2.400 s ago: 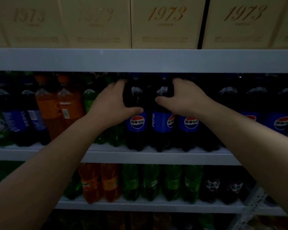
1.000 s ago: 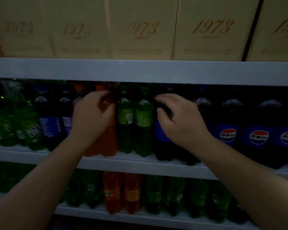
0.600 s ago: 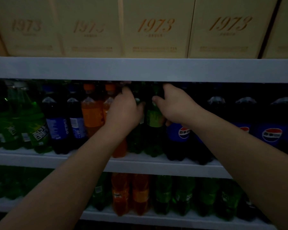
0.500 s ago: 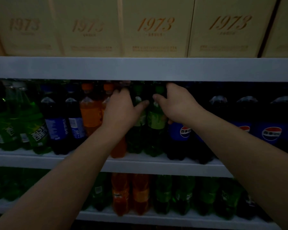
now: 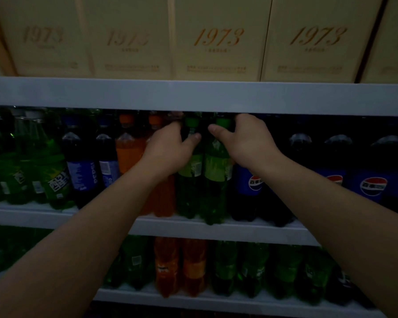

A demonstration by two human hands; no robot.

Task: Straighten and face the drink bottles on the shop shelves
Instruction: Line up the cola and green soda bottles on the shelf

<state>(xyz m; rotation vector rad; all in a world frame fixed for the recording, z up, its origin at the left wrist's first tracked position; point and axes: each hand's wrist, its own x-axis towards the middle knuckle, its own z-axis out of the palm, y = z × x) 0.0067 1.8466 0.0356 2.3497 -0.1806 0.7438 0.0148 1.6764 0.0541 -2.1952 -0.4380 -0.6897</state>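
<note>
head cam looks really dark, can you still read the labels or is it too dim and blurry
Head view: dim and underexposed; the boxes above are brightest, 1973 readable. Pepsi logos legible; green bottles held by left hand and right hand show unreadable labels. Lower shelf soft, dark; edges bowed.

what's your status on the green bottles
Left hand gripping left green bottle neck. Right hand on right green bottle. Both upright, nothing blocking.
</note>
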